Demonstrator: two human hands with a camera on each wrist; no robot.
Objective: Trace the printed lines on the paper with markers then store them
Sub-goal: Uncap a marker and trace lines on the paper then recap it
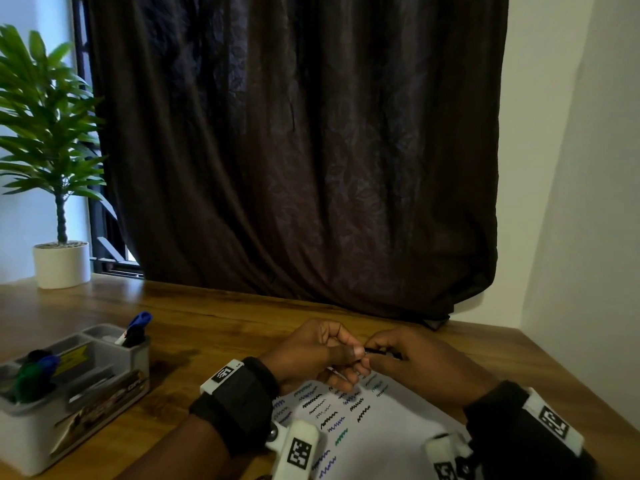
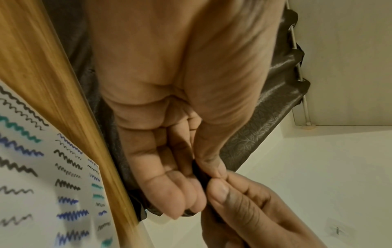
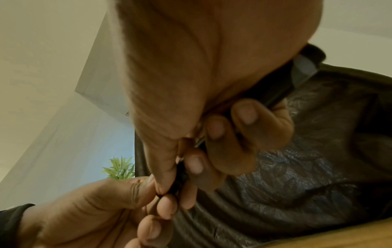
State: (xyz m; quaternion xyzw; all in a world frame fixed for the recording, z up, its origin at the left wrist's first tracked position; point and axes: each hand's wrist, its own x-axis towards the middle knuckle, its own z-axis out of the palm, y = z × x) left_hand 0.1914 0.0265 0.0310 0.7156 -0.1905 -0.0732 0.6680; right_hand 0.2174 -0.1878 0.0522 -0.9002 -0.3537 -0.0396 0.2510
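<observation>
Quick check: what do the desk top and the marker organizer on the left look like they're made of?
Desk top: looks like wood or wood-look laminate, warm brown with grain streaks and a soft sheen. Organizer: apparently moulded plastic, matte white shell with grey compartments; blur leaves the finish uncertain.

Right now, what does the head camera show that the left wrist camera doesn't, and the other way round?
Only the head view shows the grey organizer with markers standing in it, the potted plant on the wooden table, and both wrist straps. Only the left wrist view shows the curtain rod and, close up, the left hand's fingertips pinching the black marker. Both show the left hand and right hand meeting on that marker, the paper with traced wavy lines, and the dark curtain.
</observation>
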